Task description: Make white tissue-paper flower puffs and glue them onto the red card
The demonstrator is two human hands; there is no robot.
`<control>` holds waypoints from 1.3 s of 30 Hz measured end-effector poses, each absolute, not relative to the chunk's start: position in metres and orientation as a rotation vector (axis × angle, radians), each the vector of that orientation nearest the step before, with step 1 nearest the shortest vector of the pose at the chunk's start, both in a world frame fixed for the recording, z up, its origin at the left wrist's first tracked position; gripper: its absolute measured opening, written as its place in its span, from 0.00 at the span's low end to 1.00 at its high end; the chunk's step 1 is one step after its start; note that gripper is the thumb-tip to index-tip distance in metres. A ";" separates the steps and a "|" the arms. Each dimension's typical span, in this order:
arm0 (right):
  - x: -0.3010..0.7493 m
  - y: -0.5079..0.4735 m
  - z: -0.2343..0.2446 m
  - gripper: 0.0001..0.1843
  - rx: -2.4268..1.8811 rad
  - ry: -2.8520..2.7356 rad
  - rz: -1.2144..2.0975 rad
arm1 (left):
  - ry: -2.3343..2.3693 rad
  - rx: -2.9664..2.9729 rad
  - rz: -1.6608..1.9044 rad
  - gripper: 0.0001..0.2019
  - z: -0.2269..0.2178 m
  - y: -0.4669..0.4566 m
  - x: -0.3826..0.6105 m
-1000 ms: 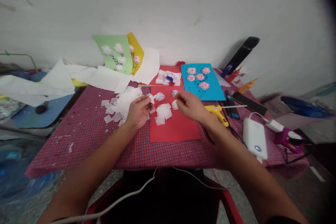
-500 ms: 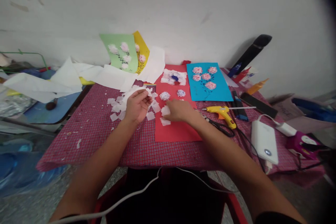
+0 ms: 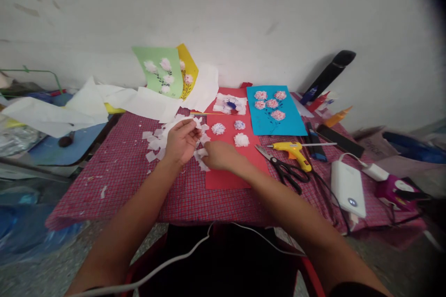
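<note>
Along the left of the desk's checked red cloth (image 3: 104,181), long white tissue sheets (image 3: 52,113) are draped over the edge, and a green card (image 3: 156,72) and a yellow card (image 3: 187,72) are propped against the wall, both bearing pale flowers. A loose heap of white tissue squares (image 3: 153,143) is spread beside the left hand (image 3: 181,141), whose fingers (image 3: 195,125) are curled and pinched around a small tissue piece (image 3: 198,123). Just to its right, the right hand (image 3: 223,157) is held palm down and half closed at the edge of the red sheet (image 3: 226,176), over a few squares (image 3: 201,158); whether these are gripped cannot be told. On that sheet, three white tissue puffs (image 3: 241,139) are set out loose, two of them tinted blue, and a cluster of squares (image 3: 230,103) is laid near its top edge. Further right, five pink blooms with inked stems are already in place on the blue card (image 3: 272,110). Beyond it are left a yellow glue gun (image 3: 292,152), black-handled scissors (image 3: 282,169) and a white power bank (image 3: 348,195).
</note>
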State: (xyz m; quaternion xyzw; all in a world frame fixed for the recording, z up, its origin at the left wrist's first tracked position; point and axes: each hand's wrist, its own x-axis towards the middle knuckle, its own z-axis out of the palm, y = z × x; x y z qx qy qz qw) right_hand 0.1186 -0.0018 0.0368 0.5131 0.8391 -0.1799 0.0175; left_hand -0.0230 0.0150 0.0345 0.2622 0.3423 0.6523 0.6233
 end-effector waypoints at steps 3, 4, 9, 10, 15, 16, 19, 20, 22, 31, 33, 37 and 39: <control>0.097 -0.007 0.041 0.19 1.532 2.636 -0.654 | 0.778 0.604 1.511 0.09 0.037 0.016 -0.026; 0.093 -0.008 0.043 0.21 1.502 2.661 -0.684 | 0.779 0.608 1.513 0.10 0.037 0.017 -0.027; 0.102 -0.014 0.058 0.38 1.533 2.658 -0.762 | 0.783 0.604 1.520 0.09 0.039 0.017 -0.030; 0.108 -0.014 0.061 0.40 1.560 2.649 -0.771 | 0.787 0.604 1.519 0.09 0.039 0.017 -0.030; 0.137 -0.001 0.060 0.29 1.720 2.692 -0.734 | 0.794 0.625 1.499 0.08 0.038 0.016 -0.028; 0.139 0.004 0.057 0.26 1.776 2.675 -0.692 | 0.791 0.631 1.493 0.08 0.037 0.015 -0.028; 0.138 0.016 0.045 0.18 1.898 2.497 -0.589 | 0.794 0.640 1.483 0.08 0.036 0.016 -0.028; 0.135 0.019 0.042 0.16 1.879 2.456 -0.584 | 0.798 0.641 1.483 0.08 0.036 0.016 -0.027; 0.129 0.023 0.036 0.15 1.853 2.408 -0.570 | 0.801 0.642 1.482 0.08 0.035 0.016 -0.027; 0.091 0.013 0.031 0.15 1.640 2.589 -0.674 | 0.804 0.654 1.479 0.09 0.034 0.015 -0.023; 0.085 0.008 0.031 0.15 1.545 2.653 -0.665 | 0.813 0.667 1.485 0.10 0.034 0.016 -0.024; 0.077 -0.004 0.033 0.16 1.538 2.661 -0.678 | 0.811 0.664 1.497 0.10 0.036 0.017 -0.029; 0.075 -0.011 0.035 0.17 1.568 2.670 -0.654 | 0.790 0.655 1.506 0.10 0.039 0.019 -0.034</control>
